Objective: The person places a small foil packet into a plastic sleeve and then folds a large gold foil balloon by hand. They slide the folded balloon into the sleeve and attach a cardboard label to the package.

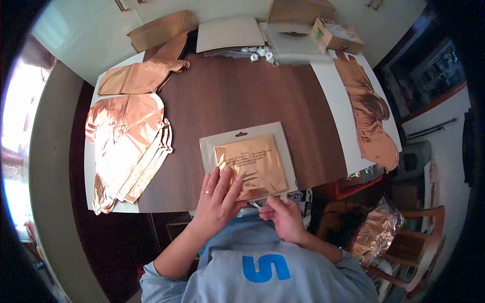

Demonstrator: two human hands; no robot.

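Note:
A clear plastic package (pixel 289 156) with a hang hole lies near the table's front edge, a folded copper-coloured foil piece (pixel 262 151) with printed text inside it. My left hand (pixel 219 194) rests on the package's lower left part, fingers spread and flat. At the package's lower edge my right hand (pixel 284 214) is closed, thumb and fingers pinching a small whitish item (pixel 255 204) that is too small to make out.
Copper foil sheets (pixel 126 126) are stacked on the left, and another foil piece (pixel 369 111) lies on the right. At the back are cardboard (pixel 230 34), white ribbon rolls (pixel 261 51) and a small box (pixel 337 36). A chair (pixel 427 252) with wrapped foil (pixel 376 232) stands at the lower right.

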